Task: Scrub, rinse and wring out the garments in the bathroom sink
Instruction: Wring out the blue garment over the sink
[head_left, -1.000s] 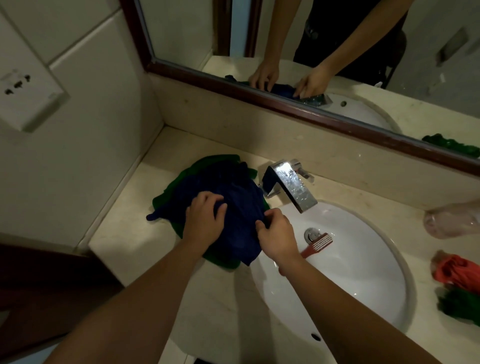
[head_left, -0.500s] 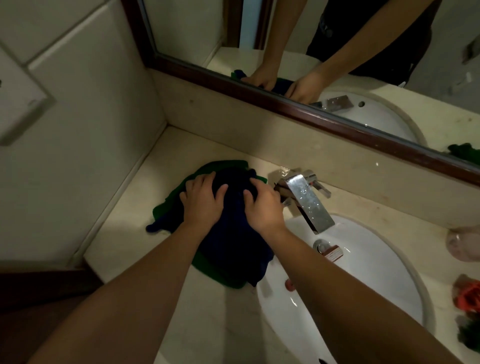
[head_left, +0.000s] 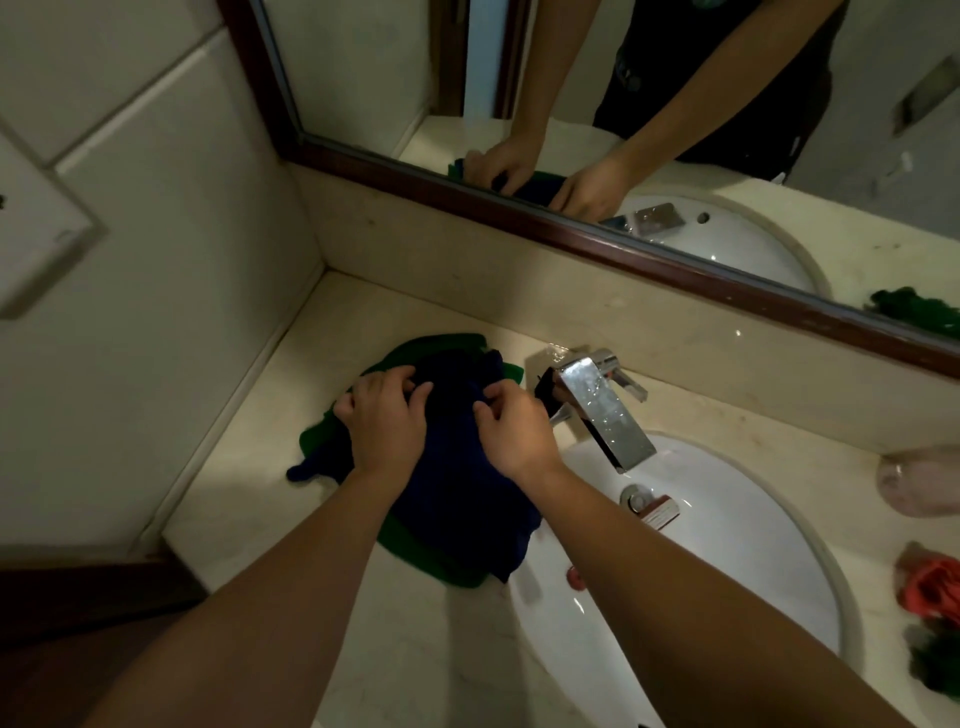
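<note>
Head view: dark navy fabric garment (head_left: 460, 488) bunched in left hand (head_left: 387, 421) and right hand (head_left: 514, 434).
Limp, likely wet-heavy; best gathered by folds just beyond both hands.

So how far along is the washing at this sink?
Done: unclear; a red cloth and a green cloth lie bunched right of the sink, washed or not I cannot tell. In hand: the left hand and right hand grip the navy garment lying on a green garment on the counter. Left: rinsing and wringing; no water shows from the faucet, and a brush lies in the basin.
</note>
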